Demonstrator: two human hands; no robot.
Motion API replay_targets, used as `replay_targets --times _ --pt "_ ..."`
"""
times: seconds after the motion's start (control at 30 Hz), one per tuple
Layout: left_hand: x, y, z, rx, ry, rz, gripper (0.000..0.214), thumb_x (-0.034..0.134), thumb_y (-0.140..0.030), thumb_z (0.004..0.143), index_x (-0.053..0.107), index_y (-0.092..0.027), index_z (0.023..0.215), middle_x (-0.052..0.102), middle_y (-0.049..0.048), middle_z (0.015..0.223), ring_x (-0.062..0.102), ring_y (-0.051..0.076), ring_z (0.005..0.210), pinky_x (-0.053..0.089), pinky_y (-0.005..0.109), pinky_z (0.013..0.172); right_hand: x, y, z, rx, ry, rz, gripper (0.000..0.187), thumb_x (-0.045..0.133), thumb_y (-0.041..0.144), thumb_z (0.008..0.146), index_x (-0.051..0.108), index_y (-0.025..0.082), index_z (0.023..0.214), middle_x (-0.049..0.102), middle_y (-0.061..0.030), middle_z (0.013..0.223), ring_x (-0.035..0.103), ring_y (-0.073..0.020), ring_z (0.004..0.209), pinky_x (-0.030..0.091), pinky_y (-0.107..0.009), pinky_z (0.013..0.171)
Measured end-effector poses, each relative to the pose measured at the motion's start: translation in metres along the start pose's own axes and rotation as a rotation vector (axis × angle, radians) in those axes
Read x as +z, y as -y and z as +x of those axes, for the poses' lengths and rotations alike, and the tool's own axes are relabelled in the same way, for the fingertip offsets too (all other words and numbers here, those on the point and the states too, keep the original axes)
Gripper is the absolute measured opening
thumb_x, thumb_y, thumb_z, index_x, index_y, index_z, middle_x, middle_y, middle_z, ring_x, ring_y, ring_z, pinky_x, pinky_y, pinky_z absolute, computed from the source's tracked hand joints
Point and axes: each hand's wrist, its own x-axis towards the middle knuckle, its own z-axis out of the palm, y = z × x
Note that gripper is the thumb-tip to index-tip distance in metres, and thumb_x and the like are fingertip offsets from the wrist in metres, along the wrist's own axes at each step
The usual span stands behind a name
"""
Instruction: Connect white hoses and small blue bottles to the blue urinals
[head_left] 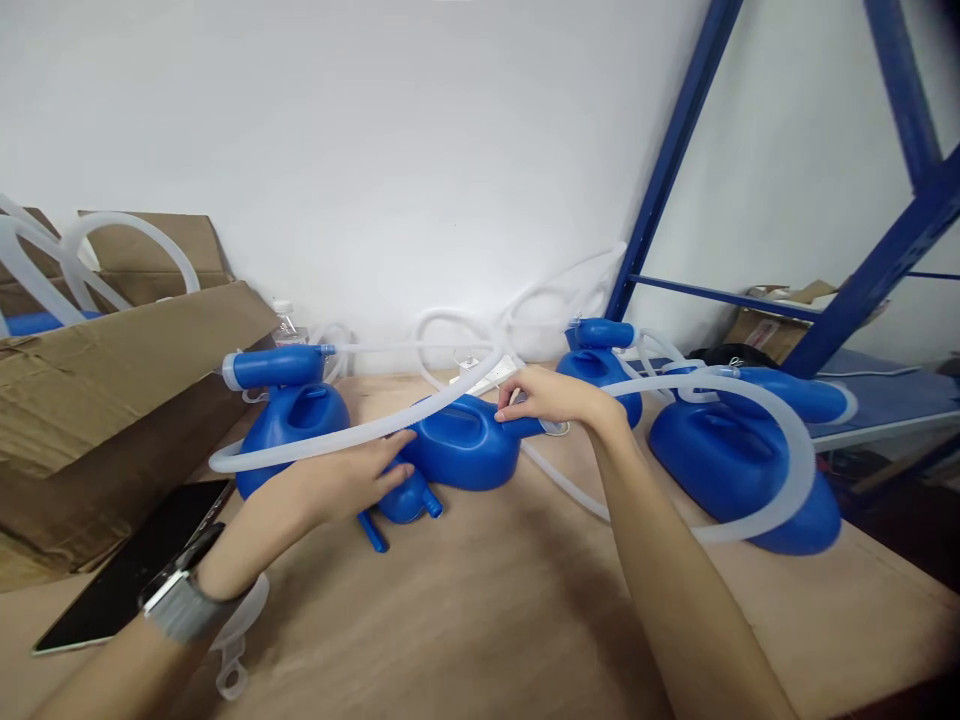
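A blue plastic urinal bottle (469, 455) lies on its side in the middle of the table, its neck to the right. My right hand (544, 395) reaches over that neck, fingers bent down and closed on it. At the bottle's left end, my left hand (367, 465) has thumb and fingers apart over a small blue cup-shaped part (405, 503) with a spout; some fingertips are hidden. A blue stick-like piece (373, 532) lies beside this part. One translucent hose (375, 430) arches across above my left hand.
More blue bottles stand left (259, 440) and right (739, 470), with hoses attached. An open cardboard box (135, 400) holds more hoses. A black tablet (142, 560), a white power strip (487, 376) and a blue metal rack (675, 150) are nearby.
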Motion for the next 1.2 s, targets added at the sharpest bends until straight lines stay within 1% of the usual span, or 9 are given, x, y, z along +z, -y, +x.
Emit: replay_targets --times 0.1,0.2,0.3,0.4,0.53,0.67,0.9,1.07,1.2 --pt "-0.015 -0.025 -0.009 0.211 0.098 -0.014 0.039 0.062 -0.043 0.096 0.071 -0.035 0.133 0.073 0.0049 0.135 0.075 0.028 0.112 0.058 0.035 0.097 0.007 -0.001 0.008 -0.104 -0.018 0.013 0.016 0.08 0.038 0.081 0.08 0.022 0.084 0.081 -0.0035 0.09 0.072 -0.0234 0.086 0.051 -0.031 0.074" --pt "-0.025 -0.038 -0.01 0.308 0.042 -0.014 0.042 0.059 -0.04 0.1 0.066 -0.037 0.141 0.068 0.0036 0.144 0.072 0.027 0.119 0.056 0.036 0.104 0.013 0.008 0.01 -0.215 0.031 0.08 0.017 0.081 0.038 0.082 0.081 0.022 0.088 0.081 -0.0024 0.093 0.073 -0.0221 0.089 0.052 -0.029 0.078" --pt "-0.021 -0.036 0.0 0.178 -0.087 0.049 0.051 0.052 -0.047 0.104 0.058 -0.03 0.151 0.067 0.0094 0.145 0.071 0.032 0.12 0.057 0.042 0.103 0.017 0.022 0.006 -0.283 0.109 0.139 0.019 0.081 0.034 0.082 0.081 0.022 0.096 0.081 -0.0026 0.101 0.073 -0.0218 0.096 0.053 -0.029 0.083" --pt "-0.008 -0.028 0.012 0.074 -0.135 0.002 0.055 0.051 -0.055 0.103 0.059 -0.027 0.149 0.076 0.0101 0.129 0.075 0.032 0.111 0.06 0.043 0.095 0.021 0.033 0.003 -0.294 0.1 0.068 0.015 0.076 0.024 0.086 0.08 0.022 0.1 0.08 -0.0042 0.106 0.072 -0.0224 0.1 0.052 -0.029 0.085" --pt "0.009 -0.023 0.022 0.077 -0.109 -0.209 0.042 0.048 -0.049 0.105 0.068 -0.03 0.136 0.079 0.0055 0.122 0.075 0.028 0.11 0.059 0.039 0.098 0.029 0.042 0.001 -0.27 0.025 -0.092 0.023 0.066 0.014 0.09 0.077 0.021 0.108 0.077 -0.0084 0.108 0.07 -0.0236 0.097 0.05 -0.029 0.078" --pt "0.017 -0.019 0.022 0.03 -0.112 -0.222 0.038 0.048 -0.051 0.104 0.071 -0.028 0.122 0.079 0.0055 0.117 0.075 0.028 0.104 0.058 0.039 0.095 0.041 0.052 0.002 -0.204 -0.121 -0.236 0.017 0.062 0.025 0.1 0.077 0.018 0.095 0.078 -0.0135 0.096 0.071 -0.0289 0.089 0.046 -0.034 0.076" --pt "0.019 -0.016 0.024 -0.013 -0.085 -0.192 0.049 0.042 -0.064 0.103 0.071 -0.026 0.115 0.079 0.006 0.11 0.073 0.029 0.099 0.057 0.039 0.091 0.07 0.06 0.01 -0.13 -0.274 -0.706 0.028 0.048 0.017 0.106 0.074 0.015 0.114 0.078 -0.018 0.109 0.073 -0.0314 0.104 0.049 -0.04 0.094" --pt "0.02 -0.015 0.024 -0.022 -0.09 -0.162 0.05 0.041 -0.064 0.103 0.069 -0.024 0.116 0.077 0.0069 0.108 0.072 0.03 0.098 0.055 0.041 0.091 0.076 0.064 0.015 0.049 -0.358 -0.621 0.036 0.042 0.008 0.103 0.072 0.016 0.123 0.078 -0.0187 0.11 0.076 -0.0295 0.098 0.053 -0.035 0.082" --pt "0.023 -0.012 0.025 -0.011 -0.064 -0.129 0.048 0.04 -0.062 0.105 0.069 -0.023 0.11 0.076 0.0084 0.111 0.071 0.03 0.102 0.052 0.043 0.094 0.065 0.061 0.019 0.022 -0.49 -0.213 0.032 0.048 0.026 0.108 0.073 0.016 0.091 0.077 -0.0119 0.081 0.073 -0.0234 0.073 0.047 -0.03 0.066"
